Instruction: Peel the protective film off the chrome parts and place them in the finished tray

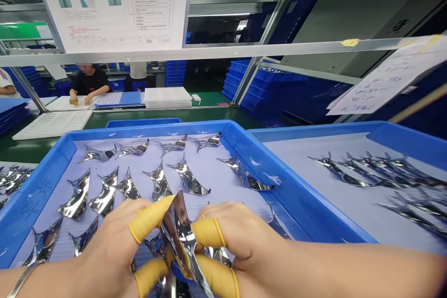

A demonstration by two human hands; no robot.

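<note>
Left hand (111,251) and right hand (237,242), yellow rubber finger cots (150,219) on, both pinching curved chrome sheet piece (179,228). Seems thin, light, springy, slippery; edges likely safest hold. Blue tray (146,126) beneath.

The trays (146,129) are bright blue, their liners (216,195) pale lavender (faintly ribbed), the finger cots (151,220) mustard yellow, the curved parts (188,179) mirror-silver.

Past your left hand (104,251), chrome curved pieces (78,200) crowd the blue tray (45,167), leaving only narrow gaps of lilac liner (146,160). Your right hand (240,247) has more open liner ahead, then the tray's raised wall (300,188) blocks the way to the next tray (314,129).
</note>
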